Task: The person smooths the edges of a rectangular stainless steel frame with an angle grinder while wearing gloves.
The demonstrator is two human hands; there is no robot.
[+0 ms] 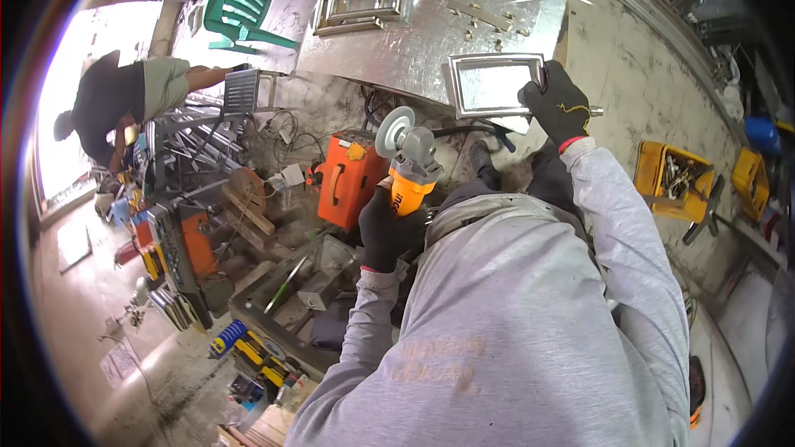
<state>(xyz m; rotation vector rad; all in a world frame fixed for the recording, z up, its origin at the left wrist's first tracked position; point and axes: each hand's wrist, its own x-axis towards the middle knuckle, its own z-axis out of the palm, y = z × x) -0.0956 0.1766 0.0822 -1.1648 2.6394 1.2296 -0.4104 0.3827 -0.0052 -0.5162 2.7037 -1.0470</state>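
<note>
At centre, left hand [391, 228], fingers wrapped round one angle grinder [411, 164]; upper right, right hand [560, 108], fingers gripping one metal frame [456, 87]; right edge, two yellow crates [672, 209].

A smooth, glossy finish is shown by the rectangular silver metal frame [497, 59] and by the silver metal-topped counter [426, 45]. The orange-bodied angle grinder [407, 193] is cased in smooth plastic behind a duller grey metal head [418, 147]. The left hand [387, 232] and right hand [559, 106] are covered in matt black cloth. Smooth plastic is seen in the green slatted chair [236, 0], matt cloth in the grey long-sleeved top [513, 306].
</note>
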